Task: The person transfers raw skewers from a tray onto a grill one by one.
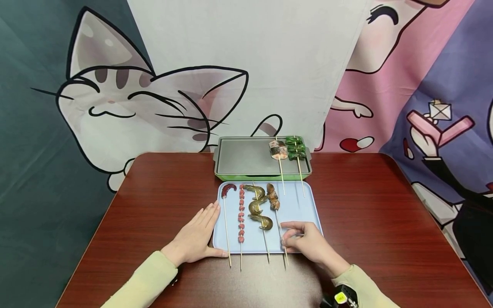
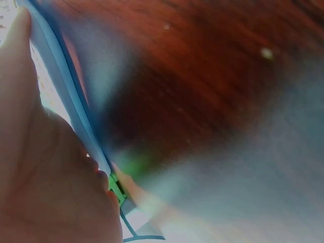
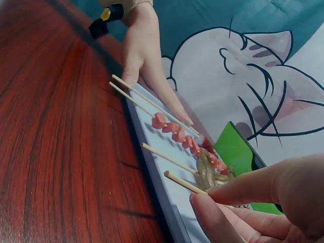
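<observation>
Four skewers lie on the pale blue rectangular plastic tray [image 1: 304,214] that sits on the dark red wooden table [image 1: 154,205], and the right hand [image 1: 308,244] rests at the tray's near right corner with thumb and fingers curled in around the thin bamboo stick of the brown meat skewer [image 1: 274,200]; from the wrist view the fingertips [image 3: 217,215] sit right at that stick's bare end, though whether they actually clamp it I cannot tell for sure. Left hand [image 1: 196,237] lies flat with straight fingers against the tray's left edge, touching it, holding nothing. On the tray, leftward from the meat skewer: grey-green shrimp skewer [image 1: 259,207], skewer of small pink-red chunks [image 1: 241,214], dark red curled sausage skewer [image 1: 228,190]. Beyond the tray's far edge stands the green-rimmed grey electric griddle [image 1: 246,158] with a rolled bacon skewer [image 1: 278,150] and a green pepper skewer [image 1: 295,149] on it. Judgement: stick is light, stiff but snappable (food end heavier, may tip down), so pinch the bare near end, not the greasy, slippery meat.
</observation>
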`<action>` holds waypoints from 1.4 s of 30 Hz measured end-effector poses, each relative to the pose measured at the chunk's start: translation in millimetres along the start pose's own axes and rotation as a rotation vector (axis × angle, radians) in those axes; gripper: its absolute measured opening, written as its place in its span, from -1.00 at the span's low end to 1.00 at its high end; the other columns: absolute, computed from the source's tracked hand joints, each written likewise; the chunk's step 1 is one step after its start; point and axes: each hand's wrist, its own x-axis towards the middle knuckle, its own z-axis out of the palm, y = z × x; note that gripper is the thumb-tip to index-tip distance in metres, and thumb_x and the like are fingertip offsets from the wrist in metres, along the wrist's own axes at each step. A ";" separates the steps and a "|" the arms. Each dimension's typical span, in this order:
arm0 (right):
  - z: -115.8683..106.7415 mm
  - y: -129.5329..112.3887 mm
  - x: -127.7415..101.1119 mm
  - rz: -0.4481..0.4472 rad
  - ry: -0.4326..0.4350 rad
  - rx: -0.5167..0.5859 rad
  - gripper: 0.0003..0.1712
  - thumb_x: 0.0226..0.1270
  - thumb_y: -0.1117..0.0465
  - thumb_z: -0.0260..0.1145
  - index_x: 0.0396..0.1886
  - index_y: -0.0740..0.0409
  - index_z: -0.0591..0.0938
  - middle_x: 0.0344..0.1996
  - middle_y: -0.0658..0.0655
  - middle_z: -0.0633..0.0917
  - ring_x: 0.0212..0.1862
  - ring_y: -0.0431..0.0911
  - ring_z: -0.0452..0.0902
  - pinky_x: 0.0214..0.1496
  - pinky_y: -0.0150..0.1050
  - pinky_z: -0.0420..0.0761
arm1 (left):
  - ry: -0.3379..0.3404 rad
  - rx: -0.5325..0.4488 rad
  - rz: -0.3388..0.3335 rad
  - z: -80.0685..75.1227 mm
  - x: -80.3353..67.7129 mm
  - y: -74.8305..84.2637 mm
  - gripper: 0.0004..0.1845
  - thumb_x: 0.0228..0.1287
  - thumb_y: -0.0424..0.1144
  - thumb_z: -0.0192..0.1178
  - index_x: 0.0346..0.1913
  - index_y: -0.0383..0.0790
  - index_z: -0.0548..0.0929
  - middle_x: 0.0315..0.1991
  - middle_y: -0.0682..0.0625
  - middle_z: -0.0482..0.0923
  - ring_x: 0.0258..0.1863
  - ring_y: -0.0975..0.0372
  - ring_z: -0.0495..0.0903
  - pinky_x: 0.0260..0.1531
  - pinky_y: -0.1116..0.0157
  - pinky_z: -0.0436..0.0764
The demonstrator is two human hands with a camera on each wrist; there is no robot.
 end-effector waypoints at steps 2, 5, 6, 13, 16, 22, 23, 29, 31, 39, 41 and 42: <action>-2.4 -0.8 -1.6 0.002 -0.003 0.006 -0.36 0.17 0.54 0.34 0.28 0.65 0.43 -0.35 0.30 0.68 -0.32 -0.02 0.70 -0.24 -0.11 0.77 | -0.002 0.005 -0.002 0.5 0.0 -0.2 0.38 0.06 0.68 0.00 0.57 -0.48 0.09 0.60 -0.28 -0.06 0.57 -0.04 -0.01 0.49 0.04 0.10; -5.5 -3.4 -4.2 0.000 -0.003 -0.003 -0.34 0.17 0.53 0.35 0.29 0.63 0.43 -0.34 0.28 0.68 -0.31 -0.01 0.71 -0.22 -0.11 0.76 | -0.016 0.005 -0.006 -2.7 0.5 1.5 0.38 0.06 0.68 0.00 0.56 -0.49 0.09 0.60 -0.29 -0.05 0.57 -0.04 -0.01 0.49 0.03 0.10; -6.4 -4.4 -4.9 -0.001 -0.002 -0.007 -0.34 0.17 0.52 0.36 0.30 0.62 0.44 -0.34 0.27 0.69 -0.31 -0.01 0.71 -0.22 -0.11 0.76 | -0.021 0.000 -0.006 -4.6 0.7 2.5 0.38 0.06 0.67 0.02 0.56 -0.50 0.09 0.60 -0.30 -0.05 0.57 -0.05 0.00 0.49 0.03 0.10; -7.9 -10.5 -10.6 -0.037 -0.020 -0.028 -0.33 0.19 0.52 0.36 0.32 0.60 0.43 -0.33 0.25 0.69 -0.31 0.00 0.72 -0.23 -0.10 0.76 | -0.048 -0.051 -0.007 -20.8 2.6 10.2 0.34 0.06 0.55 0.22 0.52 -0.57 0.13 0.56 -0.38 0.01 0.54 -0.14 0.06 0.47 -0.03 0.13; -5.2 -14.1 -12.5 -0.057 -0.022 -0.044 -0.34 0.18 0.52 0.35 0.32 0.60 0.44 -0.33 0.25 0.69 -0.33 -0.02 0.72 -0.24 -0.11 0.76 | -0.069 -0.045 -0.012 -23.5 3.1 11.2 0.33 0.09 0.55 0.20 0.52 -0.57 0.12 0.56 -0.37 0.01 0.54 -0.13 0.05 0.48 -0.03 0.12; 3.3 -28.1 -14.5 -0.101 -0.029 -0.067 -0.33 0.18 0.52 0.32 0.33 0.55 0.45 -0.30 0.24 0.68 -0.33 -0.01 0.73 -0.21 -0.13 0.76 | -0.050 -0.047 -0.004 -21.4 2.8 10.4 0.33 0.08 0.54 0.22 0.52 -0.57 0.14 0.56 -0.38 0.03 0.53 -0.15 0.07 0.47 -0.04 0.13; 4.6 -31.9 -14.0 -0.113 -0.023 -0.083 -0.33 0.17 0.52 0.31 0.34 0.53 0.46 -0.29 0.24 0.68 -0.33 -0.01 0.73 -0.21 -0.13 0.76 | -0.048 -0.041 -0.003 -20.0 2.6 9.7 0.33 0.08 0.55 0.21 0.52 -0.57 0.13 0.56 -0.38 0.02 0.53 -0.14 0.07 0.47 -0.03 0.13; 6.8 -59.5 -3.1 -0.198 0.051 -0.177 -0.37 0.15 0.51 0.35 0.30 0.38 0.57 -0.28 0.20 0.72 -0.37 0.02 0.75 -0.30 -0.22 0.73 | -0.053 -0.018 -0.011 -12.6 1.4 5.9 0.37 0.07 0.63 0.10 0.55 -0.53 0.09 0.58 -0.33 -0.04 0.56 -0.09 0.01 0.49 0.00 0.09; 4.8 -69.6 3.9 -0.224 0.077 -0.187 -0.38 0.16 0.51 0.36 0.29 0.33 0.60 -0.28 0.21 0.73 -0.37 0.07 0.76 -0.33 -0.23 0.72 | -0.052 -0.019 -0.013 -11.0 1.2 4.8 0.38 0.06 0.64 0.10 0.55 -0.52 0.08 0.59 -0.32 -0.05 0.56 -0.08 -0.01 0.49 0.01 0.08; -5.4 -106.6 40.0 -0.295 0.152 -0.118 -0.39 0.18 0.57 0.31 0.29 0.33 0.60 -0.26 0.32 0.73 -0.32 0.09 0.77 -0.22 -0.09 0.76 | -0.029 0.008 -0.004 -6.1 1.5 2.9 0.37 0.06 0.67 0.03 0.55 -0.51 0.10 0.59 -0.32 -0.03 0.56 -0.07 0.02 0.49 0.02 0.11; -6.8 -112.9 51.6 -0.294 0.168 -0.112 -0.41 0.21 0.56 0.32 0.29 0.33 0.60 -0.27 0.32 0.73 -0.32 0.02 0.77 -0.22 -0.10 0.76 | -0.035 0.006 -0.007 -7.1 1.5 3.5 0.37 0.06 0.66 0.04 0.55 -0.51 0.10 0.59 -0.32 -0.03 0.55 -0.08 0.03 0.49 0.02 0.11; -7.2 -115.4 57.5 -0.291 0.175 -0.109 -0.42 0.23 0.56 0.33 0.29 0.33 0.60 -0.28 0.32 0.73 -0.33 -0.01 0.77 -0.22 -0.12 0.76 | -0.038 -0.002 -0.008 -8.3 1.6 4.1 0.37 0.06 0.65 0.06 0.55 -0.52 0.10 0.59 -0.33 -0.03 0.55 -0.09 0.03 0.49 0.02 0.11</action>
